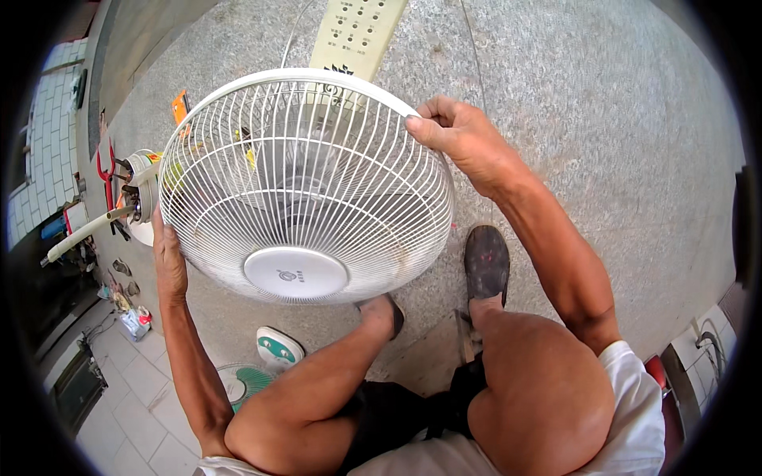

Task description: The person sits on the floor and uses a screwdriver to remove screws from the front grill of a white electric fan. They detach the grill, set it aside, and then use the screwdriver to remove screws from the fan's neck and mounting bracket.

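A round white fan guard (295, 272), made of thin wires with a smooth cap at its centre, is held up between my hands over my lower legs. My right hand (468, 147) grips its far right rim, thumb on top and fingers curled around the edge. At the near left edge, my left hand (170, 266) holds the guard's side, with its thumb up and most fingers hidden behind it. Beyond the guard a cream panel (353, 36) with rows of small holes and a dark leaf pattern lies on the floor, partly covered; whether the two are joined I cannot tell.
A fan motor part (143, 190) with a cream tube (87, 234) is at the left, near red-handled pliers (105, 163). An orange item (181, 105) lies behind the guard. A green-and-white oval piece (279, 347) and a green fan (252, 381) sit by my left leg.
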The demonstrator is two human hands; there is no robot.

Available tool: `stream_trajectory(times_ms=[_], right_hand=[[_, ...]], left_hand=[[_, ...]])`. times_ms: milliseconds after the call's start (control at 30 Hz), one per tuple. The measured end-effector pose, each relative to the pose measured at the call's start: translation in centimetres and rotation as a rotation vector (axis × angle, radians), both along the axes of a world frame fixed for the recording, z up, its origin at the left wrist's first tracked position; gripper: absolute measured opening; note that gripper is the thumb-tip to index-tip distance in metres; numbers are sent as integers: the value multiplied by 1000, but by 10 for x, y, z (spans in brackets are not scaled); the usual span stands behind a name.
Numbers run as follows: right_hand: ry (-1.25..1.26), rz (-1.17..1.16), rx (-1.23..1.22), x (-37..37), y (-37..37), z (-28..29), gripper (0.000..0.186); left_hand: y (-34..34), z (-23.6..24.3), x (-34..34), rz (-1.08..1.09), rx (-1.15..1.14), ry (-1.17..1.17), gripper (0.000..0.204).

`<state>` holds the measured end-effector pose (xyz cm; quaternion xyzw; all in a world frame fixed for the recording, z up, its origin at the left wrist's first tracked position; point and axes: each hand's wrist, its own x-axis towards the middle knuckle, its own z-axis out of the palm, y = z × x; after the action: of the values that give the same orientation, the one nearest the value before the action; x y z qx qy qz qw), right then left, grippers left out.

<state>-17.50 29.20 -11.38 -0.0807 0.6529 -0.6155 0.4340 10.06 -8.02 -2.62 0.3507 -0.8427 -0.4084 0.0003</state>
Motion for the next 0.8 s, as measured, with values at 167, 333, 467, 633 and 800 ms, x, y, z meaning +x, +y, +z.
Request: stream_trajectory(times_ms=[167, 333, 467, 633, 800], right_hand=[[89, -24, 26, 12, -17, 16, 47], [83, 2, -8, 8, -34, 24, 47], [66, 38, -14, 7, -40, 27, 49], [99, 86, 0, 6, -42, 36, 52], [76, 98, -29, 2, -40, 28, 53]], left_hand=[[-3, -6, -1, 81, 104, 111, 66], [8, 31, -38, 18, -186, 111, 57], [56, 73, -126, -387, -635, 78, 49], [124, 66, -213, -736, -503, -44, 48], [134, 42, -223, -777, -479, -166, 43]])
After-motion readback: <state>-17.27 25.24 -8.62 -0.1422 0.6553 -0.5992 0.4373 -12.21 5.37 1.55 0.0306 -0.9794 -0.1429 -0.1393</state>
